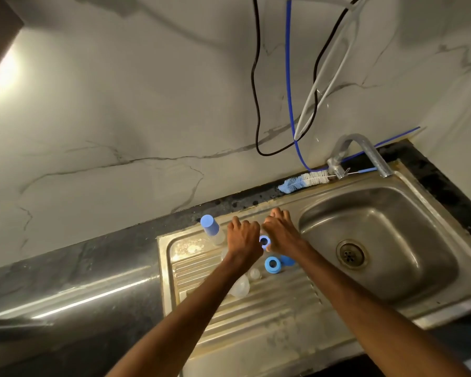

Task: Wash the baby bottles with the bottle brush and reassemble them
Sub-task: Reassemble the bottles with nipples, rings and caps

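Grey-veined white marble wall (120,118) behind; dark speckled stone counter (93,268) below it. Stainless steel sink unit (256,330) set in the counter: ribbed drainboard on the left, basin with round drain (351,253) on the right. Black, blue and white cables (290,77) hang down the wall above a bent metal faucet (365,148). Both forearms reach over the drainboard. Left hand (242,238) and right hand (280,232) are knuckles-up, fingers curled downward, just beside each other at the drainboard's far edge. Blue-and-white bristled bottle brush (302,181) lies on the back rim, near the faucet base, apart from both hands. Clear baby bottle with blue cap (211,227) stands upright just left of the left hand. Small blue screw ring (263,241) sits between the two hands, touching both; which one pinches it cannot be told. Second blue ring (272,263) lies on the drainboard, nearer the viewer. Clear dome cover (241,288) and clear silicone teat (254,274) lie just beside the left forearm.
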